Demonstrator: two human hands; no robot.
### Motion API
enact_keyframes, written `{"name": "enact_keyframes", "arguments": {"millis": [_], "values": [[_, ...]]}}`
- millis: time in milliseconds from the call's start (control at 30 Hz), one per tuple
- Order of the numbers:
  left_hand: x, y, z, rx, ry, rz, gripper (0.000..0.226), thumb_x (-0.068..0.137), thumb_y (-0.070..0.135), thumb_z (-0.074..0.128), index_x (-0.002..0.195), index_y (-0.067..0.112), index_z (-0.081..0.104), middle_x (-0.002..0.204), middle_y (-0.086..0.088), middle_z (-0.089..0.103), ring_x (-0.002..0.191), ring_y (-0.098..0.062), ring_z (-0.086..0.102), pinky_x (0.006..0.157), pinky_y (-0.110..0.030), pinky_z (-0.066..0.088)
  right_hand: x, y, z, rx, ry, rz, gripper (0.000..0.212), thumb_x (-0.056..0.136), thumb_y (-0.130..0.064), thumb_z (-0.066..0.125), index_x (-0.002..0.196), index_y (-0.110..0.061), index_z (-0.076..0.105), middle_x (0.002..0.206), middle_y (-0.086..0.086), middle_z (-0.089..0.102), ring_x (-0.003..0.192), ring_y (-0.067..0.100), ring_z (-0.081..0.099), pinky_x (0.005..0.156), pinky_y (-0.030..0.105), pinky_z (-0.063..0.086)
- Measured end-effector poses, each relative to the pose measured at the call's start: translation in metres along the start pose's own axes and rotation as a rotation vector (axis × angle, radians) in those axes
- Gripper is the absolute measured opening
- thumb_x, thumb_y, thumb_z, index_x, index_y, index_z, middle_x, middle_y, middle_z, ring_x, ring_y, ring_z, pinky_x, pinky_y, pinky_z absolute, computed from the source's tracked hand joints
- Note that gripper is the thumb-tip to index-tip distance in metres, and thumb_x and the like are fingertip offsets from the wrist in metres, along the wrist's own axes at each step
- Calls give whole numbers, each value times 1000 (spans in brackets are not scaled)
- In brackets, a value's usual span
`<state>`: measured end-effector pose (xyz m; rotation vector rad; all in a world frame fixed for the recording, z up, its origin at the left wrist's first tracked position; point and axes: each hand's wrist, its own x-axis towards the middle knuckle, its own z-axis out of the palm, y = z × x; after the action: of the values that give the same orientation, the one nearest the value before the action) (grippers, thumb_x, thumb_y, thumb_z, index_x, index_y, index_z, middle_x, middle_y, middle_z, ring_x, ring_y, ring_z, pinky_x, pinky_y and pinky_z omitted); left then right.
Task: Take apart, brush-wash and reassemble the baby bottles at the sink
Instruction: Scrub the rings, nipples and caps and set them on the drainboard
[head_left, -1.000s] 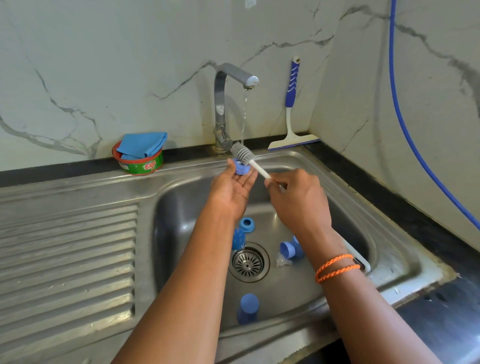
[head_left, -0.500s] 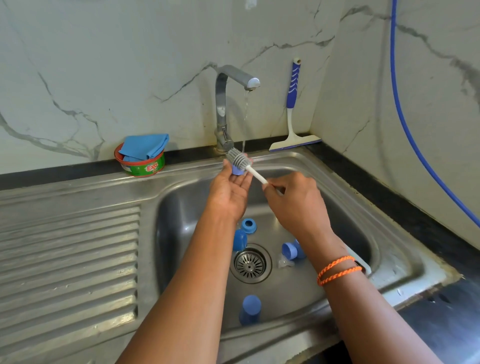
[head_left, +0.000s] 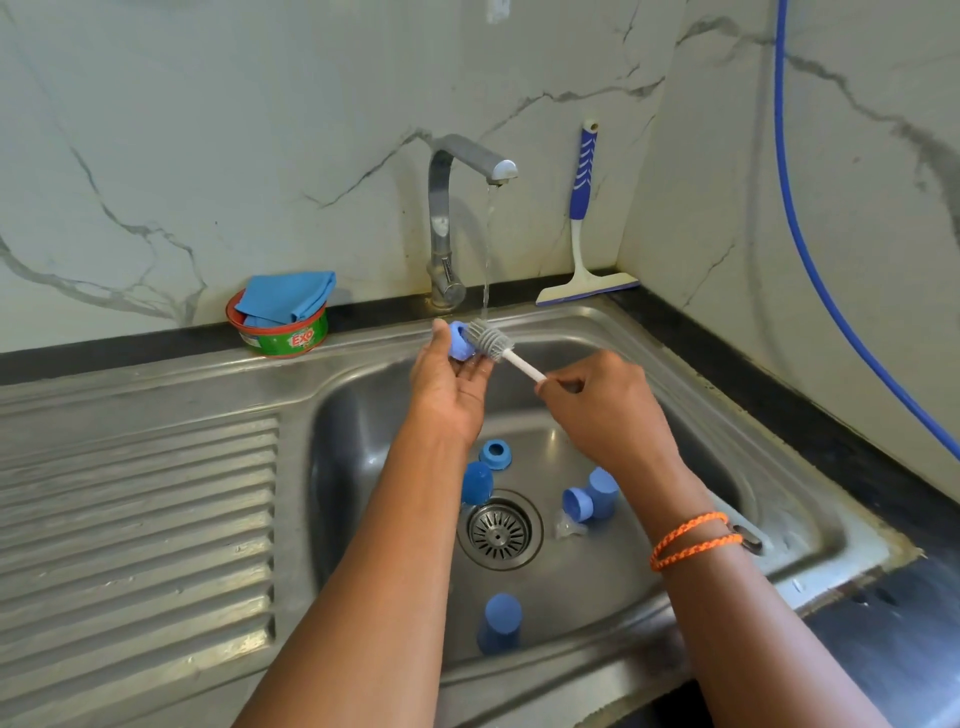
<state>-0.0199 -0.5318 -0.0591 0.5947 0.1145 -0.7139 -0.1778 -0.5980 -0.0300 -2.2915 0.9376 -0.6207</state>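
Observation:
My left hand holds a small blue bottle part at its fingertips under the running tap. My right hand grips the white handle of a bottle brush, whose grey bristle head presses against that part. In the sink basin lie several blue bottle pieces: a ring, a cap by the drain, two pieces to the right with a clear teat, and one piece near the front.
A ribbed steel drainboard lies to the left. A green soap tub with a blue cloth sits on the back ledge. A squeegee leans on the wall. A blue hose hangs at the right.
The brush head has shifted from above the blue part to its right side, and my left hand has turned the part so more of it shows.

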Motion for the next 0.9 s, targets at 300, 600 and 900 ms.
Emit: {"name": "enact_keyframes", "arguments": {"millis": [300, 600, 900], "values": [[-5, -3, 2, 429, 19, 134, 37, 86, 14, 84, 119, 8, 68, 97, -7, 72, 72, -12, 56, 64, -22, 53, -1, 4, -14, -41, 116, 42, 26, 94, -28, 63, 71, -19, 74, 64, 8, 61, 60, 35, 57, 54, 35, 46], [-15, -8, 9, 510, -90, 223, 36, 89, -1, 78, 121, 10, 68, 106, -16, 75, 90, -22, 74, 82, -32, 64, -1, 0, -13, -22, 124, 2, 21, 98, -30, 63, 91, -24, 82, 71, 6, 67, 63, 29, 62, 55, 34, 48], [-15, -6, 9, 510, -151, 65, 27, 104, 2, 58, 130, -3, 61, 118, -24, 73, 104, -32, 76, 97, -39, 60, -1, 4, -20, -88, 88, 62, 24, 97, -27, 61, 89, -17, 81, 69, 10, 67, 67, 34, 64, 54, 32, 45]]}}
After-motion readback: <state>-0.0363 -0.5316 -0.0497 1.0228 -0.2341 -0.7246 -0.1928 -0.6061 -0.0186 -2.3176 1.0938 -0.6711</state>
